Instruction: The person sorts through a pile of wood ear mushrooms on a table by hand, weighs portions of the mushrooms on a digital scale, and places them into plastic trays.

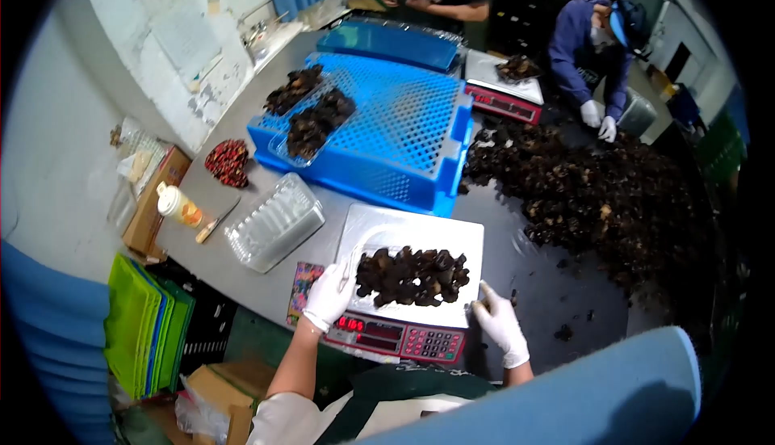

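Note:
Dark, crinkled clumps that look like wood ear mushrooms [413, 277] lie in a clear plastic tray on the steel plate of a red digital scale [379, 220]. The scale's red digits are lit. My left hand [327, 298], in a white glove, is at the tray's left end with its fingers stretched out; whether they touch the tray I cannot tell. My right hand [500, 328], gloved too, is beside the scale's right edge, fingers apart and slightly bent. Its fingertips look stained. Left of the scale lies a clear plastic tray [276, 223] with nothing in it.
An upturned blue crate [379, 114] bears filled clear trays [319, 122]. A large dark heap [605, 203] covers the table's right side. Across it, a co-worker [593, 57] works near a second scale [504, 102]. A cup [179, 205], a knife [216, 220] and a red-black bundle [228, 162] are left.

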A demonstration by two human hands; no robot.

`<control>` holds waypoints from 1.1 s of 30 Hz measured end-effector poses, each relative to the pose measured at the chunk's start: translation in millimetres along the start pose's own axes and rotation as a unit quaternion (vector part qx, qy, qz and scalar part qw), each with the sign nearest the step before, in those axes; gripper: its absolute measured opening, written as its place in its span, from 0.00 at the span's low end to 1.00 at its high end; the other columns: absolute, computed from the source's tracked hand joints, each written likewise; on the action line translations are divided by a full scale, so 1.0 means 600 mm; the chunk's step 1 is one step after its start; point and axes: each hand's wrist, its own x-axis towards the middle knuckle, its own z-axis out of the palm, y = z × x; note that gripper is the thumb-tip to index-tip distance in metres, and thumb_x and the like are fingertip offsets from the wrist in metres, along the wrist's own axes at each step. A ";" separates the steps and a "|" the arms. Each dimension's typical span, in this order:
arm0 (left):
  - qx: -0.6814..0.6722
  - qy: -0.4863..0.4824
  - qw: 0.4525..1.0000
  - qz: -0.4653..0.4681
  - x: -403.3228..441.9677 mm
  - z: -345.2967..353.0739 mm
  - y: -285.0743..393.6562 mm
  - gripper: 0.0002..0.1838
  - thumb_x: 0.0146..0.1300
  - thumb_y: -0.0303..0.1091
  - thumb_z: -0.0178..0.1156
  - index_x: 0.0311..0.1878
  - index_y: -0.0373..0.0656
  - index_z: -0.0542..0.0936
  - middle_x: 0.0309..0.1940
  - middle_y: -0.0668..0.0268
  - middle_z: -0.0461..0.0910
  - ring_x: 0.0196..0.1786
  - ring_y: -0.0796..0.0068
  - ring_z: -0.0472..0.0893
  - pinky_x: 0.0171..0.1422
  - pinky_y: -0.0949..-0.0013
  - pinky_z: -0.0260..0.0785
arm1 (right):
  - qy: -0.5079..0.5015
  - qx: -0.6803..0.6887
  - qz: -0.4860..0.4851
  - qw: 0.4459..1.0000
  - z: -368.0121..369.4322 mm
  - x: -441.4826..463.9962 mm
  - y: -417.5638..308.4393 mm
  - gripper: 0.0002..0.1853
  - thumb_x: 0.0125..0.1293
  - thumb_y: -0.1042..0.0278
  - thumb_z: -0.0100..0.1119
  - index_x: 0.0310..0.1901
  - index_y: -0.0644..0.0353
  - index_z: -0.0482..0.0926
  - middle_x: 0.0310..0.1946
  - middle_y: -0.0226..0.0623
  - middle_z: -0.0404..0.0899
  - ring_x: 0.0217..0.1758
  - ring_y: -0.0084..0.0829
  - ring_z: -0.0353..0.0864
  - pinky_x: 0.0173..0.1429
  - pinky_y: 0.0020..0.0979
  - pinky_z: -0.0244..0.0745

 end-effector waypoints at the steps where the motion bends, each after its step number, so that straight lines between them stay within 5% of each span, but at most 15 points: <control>1: 0.000 0.005 1.000 0.012 0.000 0.006 -0.005 0.21 0.65 0.33 0.58 0.58 0.33 0.75 0.36 0.53 0.77 0.39 0.54 0.79 0.45 0.61 0.72 | -0.006 -0.026 0.000 1.000 -0.001 0.002 0.002 0.30 0.64 0.61 0.59 0.64 0.71 0.70 0.31 0.50 0.84 0.35 0.44 0.86 0.44 0.36 0.78; 4: -0.060 0.011 0.998 0.021 0.006 0.012 0.000 0.19 0.65 0.31 0.57 0.58 0.33 0.76 0.37 0.52 0.79 0.37 0.59 0.80 0.44 0.64 0.73 | -0.001 0.002 -0.022 1.000 0.008 0.006 0.020 0.28 0.63 0.62 0.60 0.62 0.70 0.72 0.31 0.51 0.83 0.36 0.43 0.85 0.44 0.37 0.78; 5: -0.077 0.005 0.997 -0.004 0.006 0.020 -0.013 0.18 0.65 0.27 0.56 0.57 0.33 0.77 0.35 0.57 0.79 0.30 0.70 0.78 0.38 0.68 0.72 | -0.003 0.026 -0.015 1.000 0.015 0.008 0.018 0.27 0.63 0.62 0.60 0.60 0.69 0.73 0.31 0.51 0.81 0.35 0.44 0.84 0.44 0.37 0.77; 6: -0.124 0.006 0.992 -0.030 0.008 0.029 -0.027 0.17 0.64 0.24 0.57 0.57 0.32 0.77 0.32 0.65 0.77 0.26 0.82 0.74 0.32 0.75 0.69 | -0.007 0.019 -0.011 1.000 0.017 0.011 0.011 0.23 0.64 0.67 0.58 0.59 0.70 0.74 0.28 0.43 0.80 0.32 0.33 0.81 0.42 0.32 0.77; 9: -0.244 -0.024 0.966 -0.081 0.018 0.007 -0.017 0.15 0.65 0.23 0.56 0.55 0.31 0.77 0.30 0.75 0.76 0.26 0.90 0.72 0.29 0.82 0.65 | 0.017 0.229 -0.020 0.973 0.041 0.056 0.054 0.20 0.64 0.75 0.55 0.58 0.71 0.74 0.28 0.30 0.78 0.32 0.18 0.75 0.40 0.22 0.73; 12: -0.402 0.000 0.910 -0.099 0.047 -0.007 -0.008 0.18 0.66 0.21 0.55 0.59 0.33 0.74 0.29 0.73 0.76 0.25 0.87 0.76 0.28 0.81 0.70 | 0.022 0.199 -0.052 0.978 0.005 0.107 -0.008 0.21 0.65 0.76 0.52 0.59 0.69 0.74 0.29 0.25 0.76 0.32 0.15 0.72 0.40 0.21 0.72; 16: -0.431 0.057 0.896 -0.086 0.124 -0.018 -0.017 0.19 0.66 0.20 0.55 0.61 0.34 0.71 0.31 0.70 0.75 0.24 0.84 0.76 0.28 0.79 0.74 | 0.033 0.203 -0.122 0.971 -0.018 0.242 -0.059 0.18 0.67 0.74 0.52 0.57 0.68 0.77 0.30 0.24 0.77 0.32 0.15 0.71 0.38 0.20 0.69; 21: -0.463 0.126 0.875 -0.064 0.224 0.007 -0.044 0.18 0.66 0.20 0.56 0.59 0.34 0.70 0.31 0.70 0.73 0.24 0.83 0.76 0.27 0.77 0.75 | 0.019 0.248 -0.097 0.964 -0.018 0.401 -0.104 0.14 0.69 0.69 0.56 0.53 0.65 0.80 0.29 0.25 0.78 0.27 0.15 0.71 0.31 0.22 0.68; 26: -0.477 0.155 0.860 -0.089 0.306 0.015 -0.042 0.20 0.66 0.22 0.57 0.60 0.33 0.67 0.33 0.64 0.74 0.21 0.79 0.77 0.25 0.75 0.76 | 0.026 0.318 -0.037 0.947 -0.018 0.449 -0.107 0.21 0.71 0.64 0.57 0.62 0.63 0.74 0.42 0.34 0.84 0.29 0.19 0.79 0.30 0.23 0.74; 33: -0.569 0.099 0.813 -0.076 0.416 0.055 0.023 0.38 0.65 0.19 0.57 0.75 0.31 0.52 0.54 0.53 0.74 0.43 0.64 0.83 0.45 0.70 0.79 | 0.021 0.310 -0.095 0.946 -0.046 0.369 -0.065 0.17 0.69 0.67 0.60 0.57 0.63 0.79 0.37 0.30 0.83 0.32 0.17 0.78 0.34 0.21 0.72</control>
